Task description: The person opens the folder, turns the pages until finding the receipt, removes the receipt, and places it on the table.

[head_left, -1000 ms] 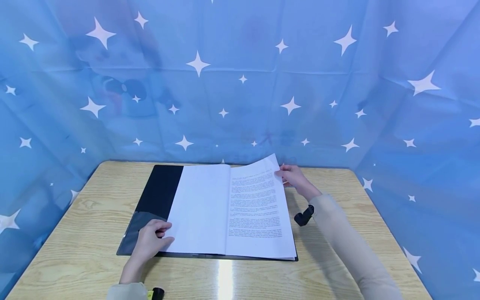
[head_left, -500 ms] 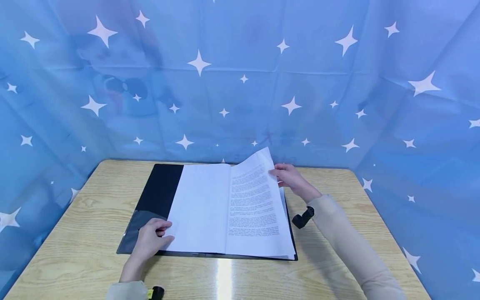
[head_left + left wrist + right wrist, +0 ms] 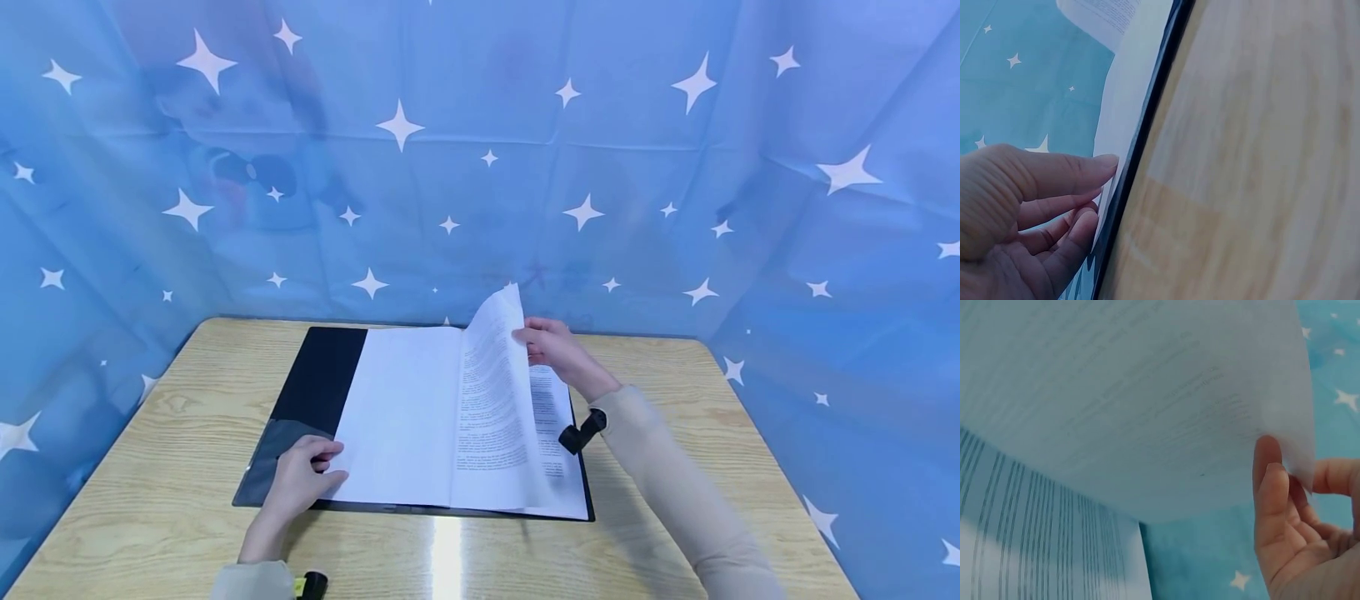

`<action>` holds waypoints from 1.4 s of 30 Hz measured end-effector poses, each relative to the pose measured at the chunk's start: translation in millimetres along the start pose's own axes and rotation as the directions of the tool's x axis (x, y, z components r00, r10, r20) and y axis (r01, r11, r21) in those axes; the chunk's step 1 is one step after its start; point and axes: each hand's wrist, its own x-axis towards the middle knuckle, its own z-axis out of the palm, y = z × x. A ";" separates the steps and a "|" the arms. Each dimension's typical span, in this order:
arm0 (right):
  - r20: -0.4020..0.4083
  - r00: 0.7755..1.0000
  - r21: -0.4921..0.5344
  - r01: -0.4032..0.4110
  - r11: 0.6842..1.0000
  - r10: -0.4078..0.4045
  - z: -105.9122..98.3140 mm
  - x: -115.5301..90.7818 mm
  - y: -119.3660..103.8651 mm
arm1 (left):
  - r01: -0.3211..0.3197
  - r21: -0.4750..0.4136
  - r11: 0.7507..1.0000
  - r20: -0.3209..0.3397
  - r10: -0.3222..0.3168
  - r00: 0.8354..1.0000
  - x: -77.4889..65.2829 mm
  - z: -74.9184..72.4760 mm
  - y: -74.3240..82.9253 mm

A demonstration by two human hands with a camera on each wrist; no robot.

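My right grip [image 3: 558, 350] pinches a printed page [image 3: 491, 408], raised but not yet turned over, at the right of the open folder [image 3: 318, 375] on the tabletop [image 3: 375, 554]. Another printed sheet [image 3: 552, 408] lies beneath; my left grip [image 3: 297, 477] touches the left page [image 3: 401, 417], pinching or not I cannot tell.

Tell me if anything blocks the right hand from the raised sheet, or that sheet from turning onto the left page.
Nothing visible stands between the right hand and the raised sheet; it pinches the sheet's edge. Toward the left page, only the left hand, at that page's lower-left corner, might get in the way.
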 end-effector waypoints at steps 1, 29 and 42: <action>0.001 1.000 0.005 0.004 1.000 -0.004 2.5 0.4 -1.5 | 0.001 -0.002 1.000 0.000 -0.001 1.000 -0.1 0.0 0.1; 0.010 0.999 0.274 0.035 0.961 -0.040 66.2 22.4 -19.4 | 0.003 -0.004 1.000 0.005 -0.003 1.000 0.1 -1.1 0.8; 0.042 0.999 0.302 0.011 0.953 -0.025 93.0 34.6 -16.2 | -0.051 -0.020 0.998 -0.050 0.050 0.997 2.9 -3.1 6.2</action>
